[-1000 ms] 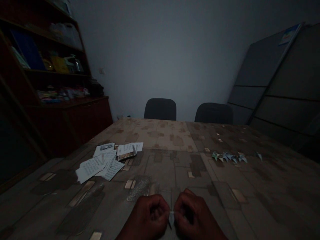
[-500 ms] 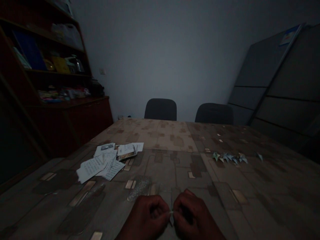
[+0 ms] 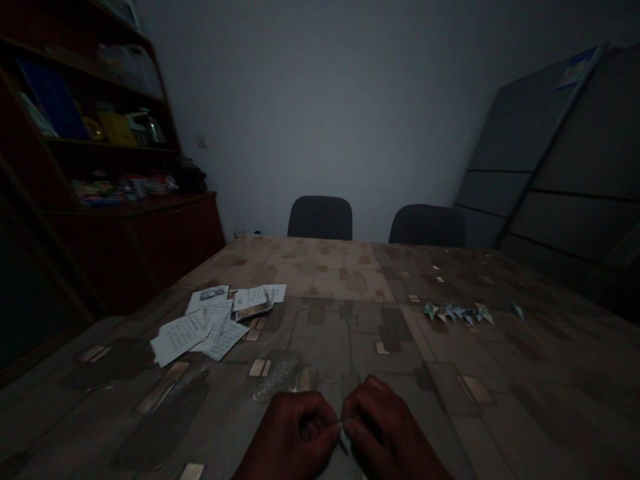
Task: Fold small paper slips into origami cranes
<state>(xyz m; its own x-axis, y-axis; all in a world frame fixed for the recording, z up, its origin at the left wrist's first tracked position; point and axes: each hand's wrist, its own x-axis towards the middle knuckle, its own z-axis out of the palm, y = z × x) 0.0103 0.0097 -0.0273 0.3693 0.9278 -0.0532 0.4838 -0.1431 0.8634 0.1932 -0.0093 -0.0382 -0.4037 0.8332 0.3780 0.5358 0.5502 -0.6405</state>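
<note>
Close to the table's near edge, my left hand (image 3: pixel 299 430) and my right hand (image 3: pixel 379 430) meet fingertip to fingertip. Both are closed in a pinch on a small piece of folded paper (image 3: pixel 345 442). Only a pale bit between the fingertips and a narrow end pointing down show; the rest is hidden by my fingers. Farther off to the right, several small folded paper figures (image 3: pixel 451 312), which look like cranes, stand in a row. One more folded figure (image 3: pixel 517 310) sits apart at the row's right.
Loose printed paper sheets and cards (image 3: pixel 200 327) lie spread on the left of the patterned tablecloth (image 3: pixel 320 340). Two dark chairs (image 3: pixel 320 217) stand beyond the far edge. A wooden shelf unit (image 3: pixel 135 213) fills the left side; grey panels (image 3: pixel 505 133) are at right.
My right hand has shifted slightly left, closer against my left fingertips, so less of the paper shows between them. The downward end of the paper shows a little more. The view moved slightly.
</note>
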